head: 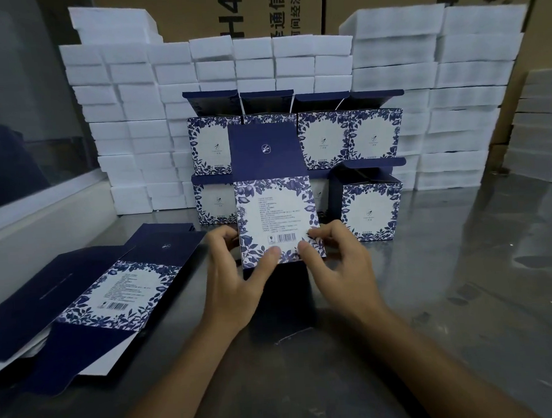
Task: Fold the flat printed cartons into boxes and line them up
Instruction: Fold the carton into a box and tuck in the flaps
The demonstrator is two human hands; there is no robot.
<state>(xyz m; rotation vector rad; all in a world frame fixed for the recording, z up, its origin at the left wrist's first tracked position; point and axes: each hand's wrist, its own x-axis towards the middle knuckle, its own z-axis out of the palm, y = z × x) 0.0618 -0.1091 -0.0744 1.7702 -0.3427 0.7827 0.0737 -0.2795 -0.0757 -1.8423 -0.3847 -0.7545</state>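
**Carton half-raised, bottom flaps next**

Nearest the lens: two bare forearms reaching forward over the steel bench, meeting on one printed carton held upright in mid-air at centre. Left hand gripping the carton's lower left edge, thumb flat on the barcode panel, fingers wrapped behind. Right hand pinching the lower right edge, thumb on the face, forefinger hooked round the corner. Neither grip released. Navy lid flap standing straight up above; navy bottom flaps hanging below the thumbs.

Likely step: squaring the sleeve and tucking the bottom shut.

Risks from here:
- Crushing or creasing the printed face if thumbs press before the sleeve opens square.
- Tearing or buckling a tuck flap if forced in skewed.
- Knocking the finished row if the raised lid flap swings back; folded boxes standing just behind, stacked two high, lids open, not visibly braced.

Flat stack of cartons lying at left on the bench, fanned and overhanging slightly; could slide if brushed by the left forearm. White foam blocks piled behind the boxes.
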